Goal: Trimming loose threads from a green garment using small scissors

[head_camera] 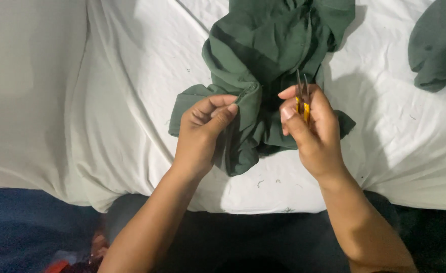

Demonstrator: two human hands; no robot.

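A white sheet (132, 76) is covering the surface and is lying in soft folds, sagging over the near edge towards the person.

The left hand (202, 134) is reaching in from the near edge and is pinching a hemmed edge of the dark green garment (263, 45) between thumb and curled fingers, so the cloth is bunching just beside the knuckles. The garment is lying crumpled on the sheet, running from the far edge down the middle towards the near edge, and its lower folds are hanging between the two hands.

The right hand (311, 131) is sitting just right of that held hem, closed around a small thread snipper (302, 98) with a yellow grip. Thumb and forefinger are squeezing the grip, and the two thin metal blades are pointing up towards the far edge, close together, right beside the green cloth; whether the tips are touching the fabric cannot be told.

A few short dark thread scraps (260, 183) are lying on the sheet near the near edge, below the garment.

At the far right corner, a second piece of green cloth (437, 45) is resting on the sheet, well apart from both hands.
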